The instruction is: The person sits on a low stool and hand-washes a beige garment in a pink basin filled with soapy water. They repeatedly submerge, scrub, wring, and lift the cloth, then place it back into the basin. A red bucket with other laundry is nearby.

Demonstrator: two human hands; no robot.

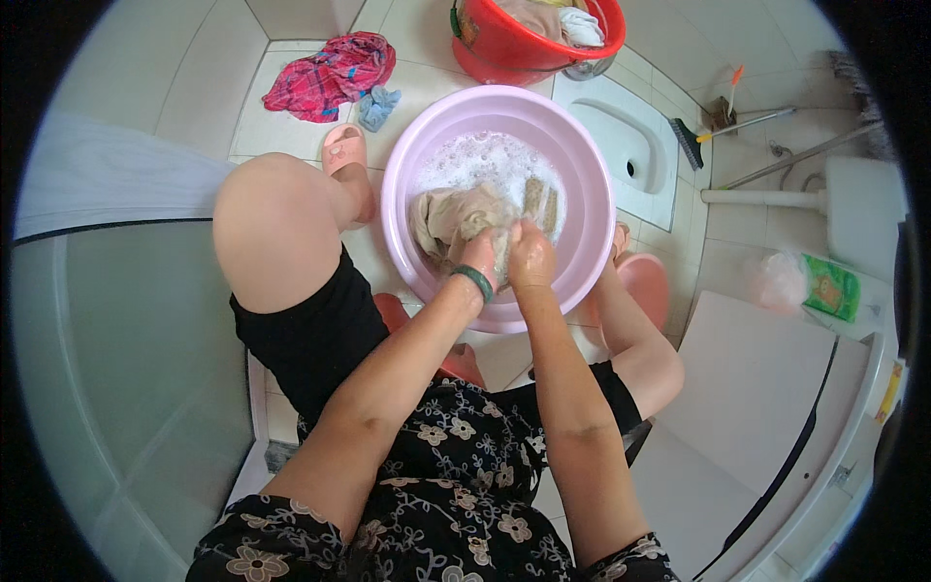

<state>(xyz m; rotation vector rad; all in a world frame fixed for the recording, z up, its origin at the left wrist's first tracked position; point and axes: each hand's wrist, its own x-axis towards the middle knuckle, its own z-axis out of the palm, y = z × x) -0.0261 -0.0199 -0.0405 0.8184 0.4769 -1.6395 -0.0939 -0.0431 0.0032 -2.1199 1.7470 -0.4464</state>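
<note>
A large lilac plastic basin [401,218] with sudsy water stands on the floor between my knees. Wet beige cloth [444,211] is bunched in its left and middle part. My left hand [480,256], with a green bangle at the wrist, grips part of this cloth. Close beside it on the right, my right hand [530,256] is closed with its fingertips hidden, and cloth lies between the two hands. A ridged tan object [534,198], partly under the suds, is just beyond my right hand; I cannot tell what it is.
A red bucket [480,62] of clothes stands beyond the basin, beside a squat toilet [654,174]. Red plaid cloth [327,76] and a small blue cloth [378,108] lie on the floor. A floor brush [687,144] and a pink plastic container [646,287] are at the right.
</note>
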